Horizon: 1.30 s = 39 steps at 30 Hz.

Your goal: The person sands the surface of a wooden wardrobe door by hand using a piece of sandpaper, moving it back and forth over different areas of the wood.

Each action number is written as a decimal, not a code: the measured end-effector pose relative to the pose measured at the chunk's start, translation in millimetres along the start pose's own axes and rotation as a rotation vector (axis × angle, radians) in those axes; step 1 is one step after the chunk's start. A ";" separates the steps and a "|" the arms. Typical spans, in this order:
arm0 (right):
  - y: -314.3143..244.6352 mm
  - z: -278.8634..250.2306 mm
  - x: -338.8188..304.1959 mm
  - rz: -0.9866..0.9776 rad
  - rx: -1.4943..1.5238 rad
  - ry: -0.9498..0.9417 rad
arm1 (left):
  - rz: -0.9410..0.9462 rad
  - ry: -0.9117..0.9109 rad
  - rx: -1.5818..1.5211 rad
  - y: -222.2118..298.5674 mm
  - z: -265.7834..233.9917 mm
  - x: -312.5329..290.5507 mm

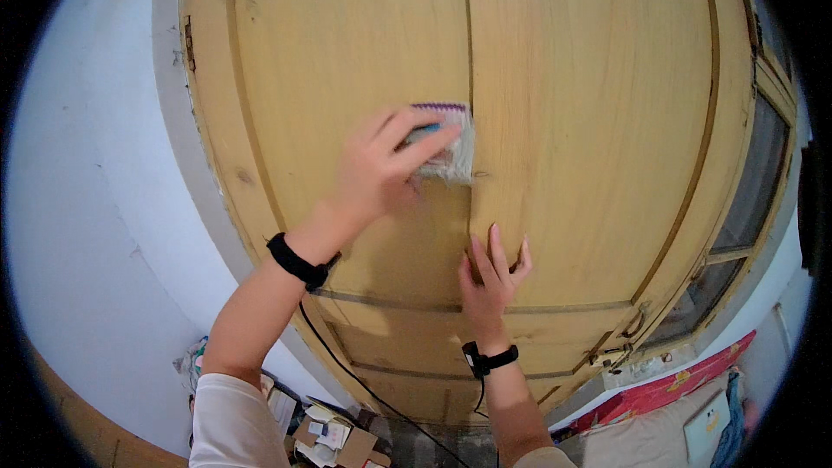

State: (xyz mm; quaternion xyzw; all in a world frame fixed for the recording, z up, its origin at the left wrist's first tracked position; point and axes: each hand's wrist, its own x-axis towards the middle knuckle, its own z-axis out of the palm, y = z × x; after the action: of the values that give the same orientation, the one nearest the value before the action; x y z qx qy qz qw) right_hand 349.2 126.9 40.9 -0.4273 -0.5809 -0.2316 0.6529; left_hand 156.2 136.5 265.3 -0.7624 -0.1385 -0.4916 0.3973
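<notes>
My left hand [380, 160] presses a folded greyish-white cloth [463, 156] with a purple stitched edge against a yellow wooden door [598, 113]. Its fingers curl over the cloth, slightly smeared by motion, and a bit of blue shows between them. The cloth lies beside the dark vertical seam in the middle of the door. Lower down and a little to the right, my right hand [492, 282] is held near the door with its fingers spread, holding nothing. I cannot tell whether its fingertips touch the wood.
A metal handle and bolt [617, 348] sit at the door's lower right. Right of it is a barred window [750, 182]. Below, a bed [637, 433] has a red cloth [667, 386] along it. Cardboard boxes [355, 449] stand lower left by a white wall [95, 182]. Black cables hang from my wristbands.
</notes>
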 end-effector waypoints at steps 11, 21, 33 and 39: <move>4.5 2.9 -0.7 -0.038 -0.042 0.028 | -0.041 0.026 0.060 -5.1 -6.1 26.1; 4.7 6.4 0.5 0.005 0.076 0.108 | -0.081 0.029 0.042 -3.2 -1.6 20.4; -0.2 4.8 3.4 0.068 0.135 0.117 | -0.073 0.121 0.085 -24.3 -15.8 74.4; 4.6 5.1 0.6 0.102 0.149 0.088 | -0.088 0.055 0.085 -14.2 -4.3 58.2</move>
State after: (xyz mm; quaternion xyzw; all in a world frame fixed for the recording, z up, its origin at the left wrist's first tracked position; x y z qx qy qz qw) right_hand 350.2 133.7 39.9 -0.3960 -0.5447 -0.1731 0.7186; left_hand 172.8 132.1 322.9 -0.7241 -0.1818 -0.5231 0.4111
